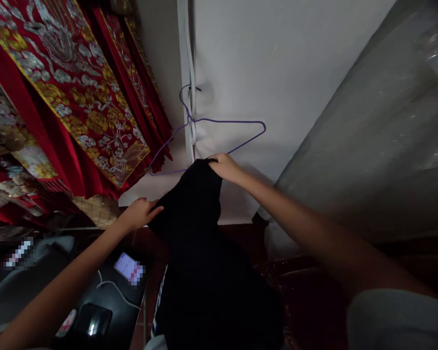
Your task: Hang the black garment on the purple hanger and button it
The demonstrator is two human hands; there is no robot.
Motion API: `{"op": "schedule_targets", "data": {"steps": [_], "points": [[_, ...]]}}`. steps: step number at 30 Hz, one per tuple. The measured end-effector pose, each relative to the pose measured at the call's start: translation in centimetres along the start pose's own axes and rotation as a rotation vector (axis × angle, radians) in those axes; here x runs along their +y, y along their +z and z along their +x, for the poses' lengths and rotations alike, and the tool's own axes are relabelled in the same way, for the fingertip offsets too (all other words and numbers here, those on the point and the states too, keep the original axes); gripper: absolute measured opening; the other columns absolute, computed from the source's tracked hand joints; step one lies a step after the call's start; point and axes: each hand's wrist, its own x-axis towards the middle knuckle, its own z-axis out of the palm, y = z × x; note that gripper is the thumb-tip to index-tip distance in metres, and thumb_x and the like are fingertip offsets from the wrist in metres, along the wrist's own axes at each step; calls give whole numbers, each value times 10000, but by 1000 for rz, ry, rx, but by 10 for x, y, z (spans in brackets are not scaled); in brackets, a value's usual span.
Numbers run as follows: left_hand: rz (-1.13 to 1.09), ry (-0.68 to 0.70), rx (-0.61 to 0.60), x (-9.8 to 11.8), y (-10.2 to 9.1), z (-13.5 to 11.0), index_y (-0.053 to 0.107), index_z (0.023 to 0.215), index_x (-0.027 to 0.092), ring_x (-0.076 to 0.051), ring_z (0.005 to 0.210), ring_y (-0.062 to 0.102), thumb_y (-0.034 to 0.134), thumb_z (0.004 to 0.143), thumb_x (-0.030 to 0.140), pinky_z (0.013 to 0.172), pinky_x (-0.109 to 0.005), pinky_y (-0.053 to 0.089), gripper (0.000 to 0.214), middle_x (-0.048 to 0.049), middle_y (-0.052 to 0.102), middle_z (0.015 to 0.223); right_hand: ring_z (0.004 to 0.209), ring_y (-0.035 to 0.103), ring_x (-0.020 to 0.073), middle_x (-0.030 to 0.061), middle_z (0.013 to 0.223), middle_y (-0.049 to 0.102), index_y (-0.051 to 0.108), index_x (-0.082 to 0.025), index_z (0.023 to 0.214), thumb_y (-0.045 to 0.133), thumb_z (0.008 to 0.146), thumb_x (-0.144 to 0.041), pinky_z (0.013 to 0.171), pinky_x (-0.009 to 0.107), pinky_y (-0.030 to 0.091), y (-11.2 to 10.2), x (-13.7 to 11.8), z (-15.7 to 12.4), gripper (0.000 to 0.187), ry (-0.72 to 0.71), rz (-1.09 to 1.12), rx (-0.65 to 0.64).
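Observation:
A black garment with white stripes down its left side hangs between my hands; whether it is trousers or a top is hard to make out. My left hand pinches its left edge, thumb on the near side. Higher up, my right hand grips the top edge, fingers closed on the cloth. Just behind that top edge a purple wire hanger hangs from a dark hook on the wall. Part of its lower bar is hidden by the garment and my right hand.
Red embroidered cloths with gold and silver patterns hang at the left. Below them, a black table carries a lit phone, a white cable and a dark glossy object. A large plastic-wrapped grey surface stands at the right.

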Motion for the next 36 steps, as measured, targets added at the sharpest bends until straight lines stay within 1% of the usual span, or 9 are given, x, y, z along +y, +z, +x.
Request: {"op": "schedule_targets", "data": {"steps": [4, 8, 13, 18, 21, 27, 29, 32, 36], "points": [[31, -10, 4, -18, -6, 26, 694, 858, 190, -251, 806, 680, 356, 1057, 511, 831, -368, 502, 507, -98, 710, 801, 558, 427, 131, -18, 526, 442, 579, -177, 596, 547, 779, -249, 576, 283, 269, -29, -21, -20, 199, -8, -52, 19], [44, 17, 147, -23, -19, 48, 707, 900, 165, -279, 979, 673, 444, 999, 379, 949, -419, 526, 353, -148, 689, 1024, 554, 372, 116, -28, 513, 361, 485, -185, 540, 585, 787, -257, 579, 292, 237, -41, -30, -28, 276, -10, -90, 33], [-29, -92, 266, -11, -26, 40, 552, 702, 184, -360, 1102, 667, 544, 907, 347, 1041, -511, 521, 263, -193, 643, 1104, 560, 375, 125, -21, 524, 334, 419, -204, 521, 590, 814, -288, 585, 302, 236, -37, -24, -27, 349, -20, -72, 85], [-335, -17, 521, 19, -47, 33, 515, 734, 197, -363, 1404, 528, 502, 888, 275, 1172, -525, 434, 174, -176, 638, 1371, 562, 432, 153, 1, 524, 403, 397, -230, 530, 619, 820, -313, 595, 317, 270, -17, -23, -26, 375, 4, -61, 198], [-419, 54, 651, 28, -60, 58, 586, 888, 188, -342, 1432, 510, 591, 827, 216, 1214, -539, 385, 67, -152, 636, 1392, 595, 486, 172, 20, 572, 471, 425, -229, 566, 603, 817, -320, 604, 312, 301, -3, -27, -32, 321, -24, 1, 230], [-344, 29, 862, 9, -60, 138, 536, 995, 188, -351, 1504, 374, 684, 728, 98, 1228, -535, 360, 318, -170, 520, 1442, 663, 529, 174, 9, 629, 540, 511, -211, 650, 489, 757, -189, 642, 298, 333, -6, -30, -42, 112, -299, 57, 136], [-421, 15, 849, 4, -56, 152, 528, 1059, 177, -332, 1412, 484, 665, 718, 77, 1154, -506, 452, 381, -174, 542, 1385, 656, 518, 174, 8, 610, 530, 512, -209, 633, 488, 773, -218, 627, 293, 331, -11, -25, -41, 143, -270, 62, 166], [-575, 52, 743, 7, -55, 157, 552, 1129, 151, -264, 1169, 657, 598, 721, 54, 1023, -440, 550, 422, -144, 648, 1244, 662, 523, 176, 10, 603, 544, 529, -205, 624, 481, 789, -256, 620, 289, 354, -13, -17, -38, 180, -221, 118, 141], [-532, 188, 686, 21, -60, 147, 652, 1173, 133, -233, 1131, 690, 487, 712, 9, 1088, -418, 514, 505, -99, 738, 1179, 727, 589, 188, 16, 669, 615, 565, -201, 673, 479, 768, -215, 696, 302, 441, -6, -12, -38, 129, -257, 179, 106]]}}
